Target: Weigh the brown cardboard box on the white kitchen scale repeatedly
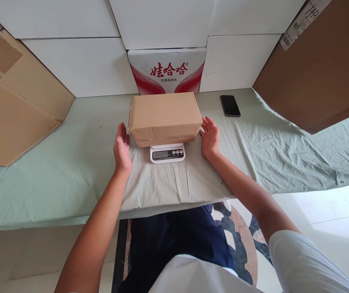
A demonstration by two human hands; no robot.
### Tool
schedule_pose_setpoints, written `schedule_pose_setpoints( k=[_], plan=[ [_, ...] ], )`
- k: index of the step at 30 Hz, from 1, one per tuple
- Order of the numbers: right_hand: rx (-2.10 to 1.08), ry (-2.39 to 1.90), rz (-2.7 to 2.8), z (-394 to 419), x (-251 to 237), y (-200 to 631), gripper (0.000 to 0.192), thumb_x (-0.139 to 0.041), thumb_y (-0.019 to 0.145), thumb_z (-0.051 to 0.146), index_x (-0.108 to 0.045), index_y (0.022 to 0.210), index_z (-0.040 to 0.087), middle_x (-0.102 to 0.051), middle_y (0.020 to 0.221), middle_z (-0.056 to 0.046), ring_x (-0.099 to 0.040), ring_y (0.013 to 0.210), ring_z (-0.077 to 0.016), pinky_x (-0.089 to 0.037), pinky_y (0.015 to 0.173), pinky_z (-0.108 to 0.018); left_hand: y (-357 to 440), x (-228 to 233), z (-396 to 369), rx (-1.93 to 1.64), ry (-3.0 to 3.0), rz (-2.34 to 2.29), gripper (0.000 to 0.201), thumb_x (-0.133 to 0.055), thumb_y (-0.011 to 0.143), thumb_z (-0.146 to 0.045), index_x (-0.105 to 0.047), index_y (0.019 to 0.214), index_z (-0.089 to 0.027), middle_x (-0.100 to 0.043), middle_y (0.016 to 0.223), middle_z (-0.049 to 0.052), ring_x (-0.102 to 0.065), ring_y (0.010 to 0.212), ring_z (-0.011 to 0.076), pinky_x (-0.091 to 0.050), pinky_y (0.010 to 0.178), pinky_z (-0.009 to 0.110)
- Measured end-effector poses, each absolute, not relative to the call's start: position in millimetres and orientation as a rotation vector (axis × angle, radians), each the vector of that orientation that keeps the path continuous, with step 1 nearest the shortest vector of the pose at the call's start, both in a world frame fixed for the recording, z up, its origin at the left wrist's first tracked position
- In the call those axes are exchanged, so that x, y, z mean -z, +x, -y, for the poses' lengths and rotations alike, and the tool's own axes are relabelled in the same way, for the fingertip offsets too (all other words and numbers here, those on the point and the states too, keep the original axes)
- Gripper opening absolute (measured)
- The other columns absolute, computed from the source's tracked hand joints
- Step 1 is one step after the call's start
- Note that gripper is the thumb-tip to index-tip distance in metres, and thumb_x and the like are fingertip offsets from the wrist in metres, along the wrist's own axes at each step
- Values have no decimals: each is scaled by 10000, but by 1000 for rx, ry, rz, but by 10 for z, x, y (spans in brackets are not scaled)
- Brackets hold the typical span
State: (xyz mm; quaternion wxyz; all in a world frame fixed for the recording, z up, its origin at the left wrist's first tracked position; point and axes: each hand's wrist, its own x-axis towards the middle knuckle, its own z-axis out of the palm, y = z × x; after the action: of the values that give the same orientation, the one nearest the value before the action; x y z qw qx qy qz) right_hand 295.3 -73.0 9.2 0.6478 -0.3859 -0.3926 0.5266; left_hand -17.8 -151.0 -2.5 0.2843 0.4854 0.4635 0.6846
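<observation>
Our white shirt (205,276) and dark blue trousers (177,236) are closest, down below our left hand (122,148) and right hand (210,136). A pale green cloth (86,171) lies under them. Between our hands, the front of a white scale (167,160) pokes out. It has 3 round buttons and a small screen that we cannot read.

Our left hand is open and has hold of nothing; its palm faces the brown box (166,116), just beside it. Our right hand is open too, fingers a bit bent, by the box's right corner. We cannot tell if its fingertips touch. The box sits on the scale, between our hands, with its top shut.

Well to the left of our left hand stands a big carton (25,106). Well to the right of our right hand stands a second carton (321,77) with a label (302,22). Past our right hand lies a black phone (230,106). Farthest, straight past our hands, we see a red and white box (168,77) and white panels (73,65).
</observation>
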Motion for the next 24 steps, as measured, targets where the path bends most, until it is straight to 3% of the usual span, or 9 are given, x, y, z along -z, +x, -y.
schedule_pose_setpoints(
  k=[24],
  plan=[
    [-1212,-847,848,737,-115,2929,475,-529,835,666,-649,1146,328,-705,1360,-16,-607,1369,-277,-452,1223,-561,-109,-61,1529,-1784,1263,-1174,864,-501,855,-867,-574,1517,-317,-421,1724,65,-285,1650,325,-273,1362,462]
  ],
)
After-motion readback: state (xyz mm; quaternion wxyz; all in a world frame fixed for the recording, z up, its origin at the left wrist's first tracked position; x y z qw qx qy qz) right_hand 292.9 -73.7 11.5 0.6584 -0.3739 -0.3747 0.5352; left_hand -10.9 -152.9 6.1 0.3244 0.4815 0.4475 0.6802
